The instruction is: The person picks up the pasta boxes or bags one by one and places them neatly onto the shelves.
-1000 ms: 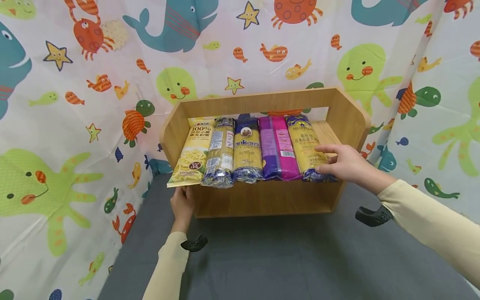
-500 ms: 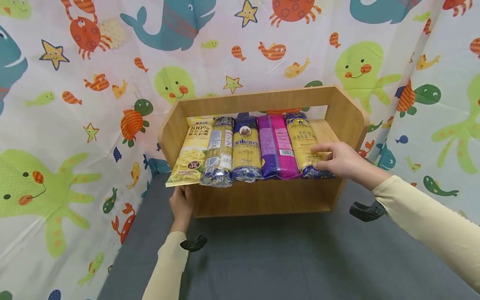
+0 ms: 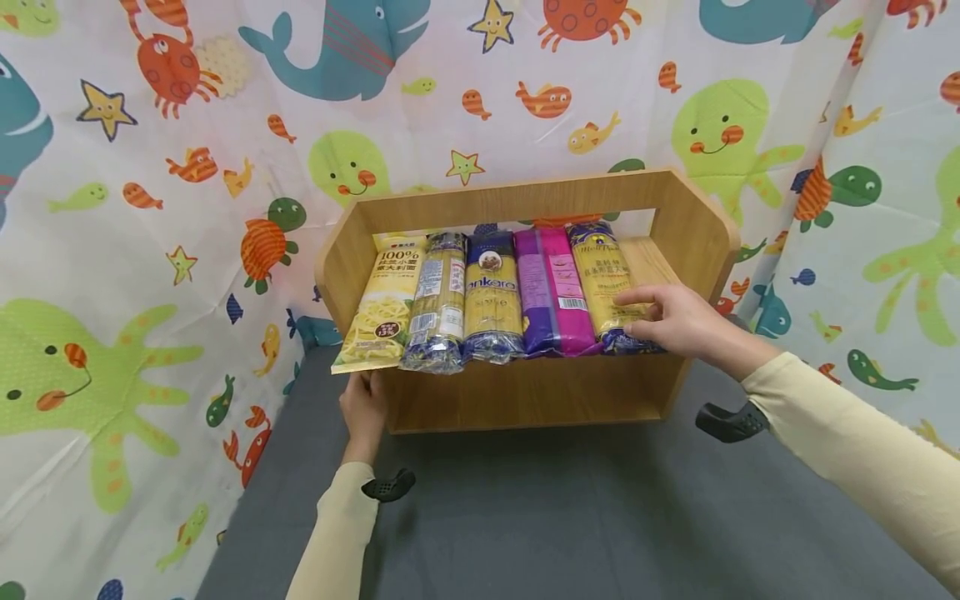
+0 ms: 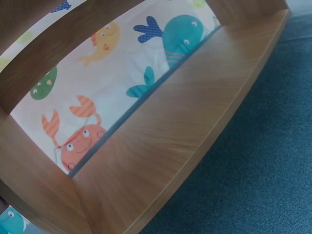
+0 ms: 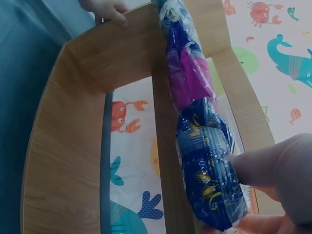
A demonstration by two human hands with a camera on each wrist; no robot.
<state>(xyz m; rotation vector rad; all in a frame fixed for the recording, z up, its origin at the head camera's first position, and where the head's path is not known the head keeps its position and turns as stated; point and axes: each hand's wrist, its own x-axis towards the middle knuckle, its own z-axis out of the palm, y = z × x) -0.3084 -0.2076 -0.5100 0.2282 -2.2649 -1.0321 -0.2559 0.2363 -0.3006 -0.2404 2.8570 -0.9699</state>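
A pale wooden shelf unit [image 3: 525,396] holds a row of several pasta packs on its upper board. My left hand [image 3: 364,412] grips the front edge of its left side, under the yellow pack [image 3: 384,304]; the right wrist view shows those fingers [image 5: 119,17] on the panel. My right hand [image 3: 678,321] holds the near end of the rightmost spaghetti pack [image 3: 603,271], yellow with blue ends, between thumb and fingers. Left of it lie a pink-purple pack [image 3: 551,292], a blue-topped clear pack [image 3: 491,300] and a clear pack with white labels [image 3: 437,304].
The shelf's lower board [image 4: 161,122] shows bare wood in the left wrist view. A strip of the upper board [image 3: 648,258] lies between the spaghetti pack and the right side panel [image 3: 697,233]. Grey cloth [image 3: 517,508] spreads below, and a sea-animal curtain [image 3: 247,108] hangs behind.
My right hand and the spaghetti pack's near end have shifted slightly left and up. The left hand keeps its hold on the shelf. The head view has tilted a little.
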